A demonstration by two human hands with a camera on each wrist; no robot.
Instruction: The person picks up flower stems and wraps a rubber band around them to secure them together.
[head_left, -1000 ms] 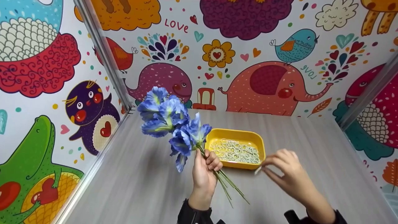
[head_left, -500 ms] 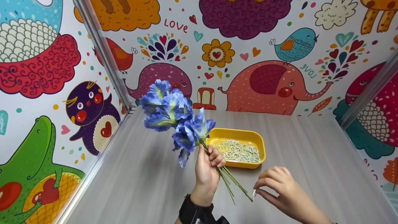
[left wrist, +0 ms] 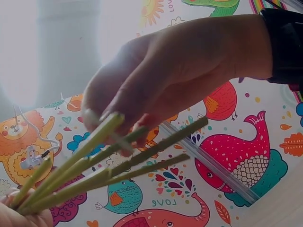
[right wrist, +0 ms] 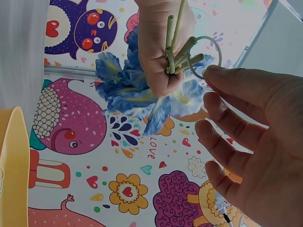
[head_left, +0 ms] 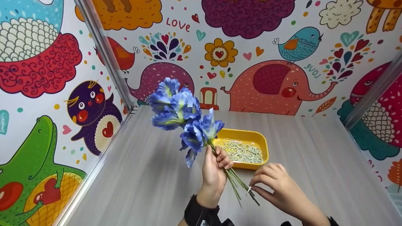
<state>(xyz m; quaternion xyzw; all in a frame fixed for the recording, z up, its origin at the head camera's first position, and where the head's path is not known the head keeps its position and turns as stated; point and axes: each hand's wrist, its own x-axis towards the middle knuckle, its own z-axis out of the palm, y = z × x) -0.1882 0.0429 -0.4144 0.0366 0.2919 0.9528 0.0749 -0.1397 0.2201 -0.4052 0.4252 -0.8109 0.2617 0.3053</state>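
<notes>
Left hand (head_left: 214, 172) gripping green stems (left wrist: 71, 163), fingers curled round. Blue flowers (head_left: 183, 110) lean far left; stem ends point near right. Right hand (head_left: 276, 188) pinching a pale ring (head_left: 249, 190) between thumb and forefinger at the stem ends; other fingers loosely bent. How many stems pass through it, cannot tell. Yellow tray (head_left: 243, 135) of rings on the table (head_left: 314, 147), just beyond both hands.

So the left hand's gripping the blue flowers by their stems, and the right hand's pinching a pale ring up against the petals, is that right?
Not quite: the ring is not up at the petals. The head view shows it down by the free ends of the green stems. The left hand does grip the stems, and the right hand does pinch the ring.
</notes>
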